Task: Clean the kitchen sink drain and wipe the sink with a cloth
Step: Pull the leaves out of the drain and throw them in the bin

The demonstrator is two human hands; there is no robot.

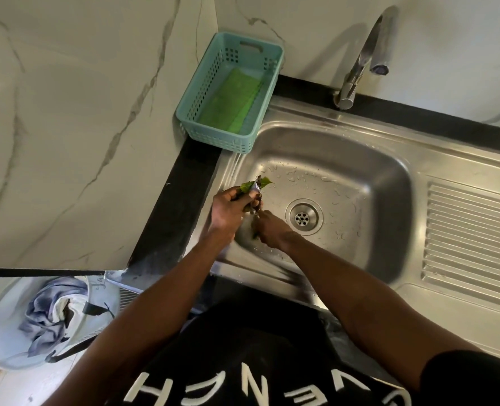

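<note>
Left hand grips a clump of green leaves and wrapper scraps over sink left side. Right hand pinches more debris just below it. Drain near, right of hands. Teal basket on bench corner.

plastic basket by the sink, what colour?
Teal perforated plastic basket, clearest in the head view.

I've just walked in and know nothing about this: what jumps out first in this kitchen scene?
Two bare hands meet over the steel sink, left of its round drain: the left hand grips a bunch of green leaves and scraps, and the right hand pinches at the bunch's lower end. Behind them, a teal basket holding a green cloth sits in the counter's corner.
</note>
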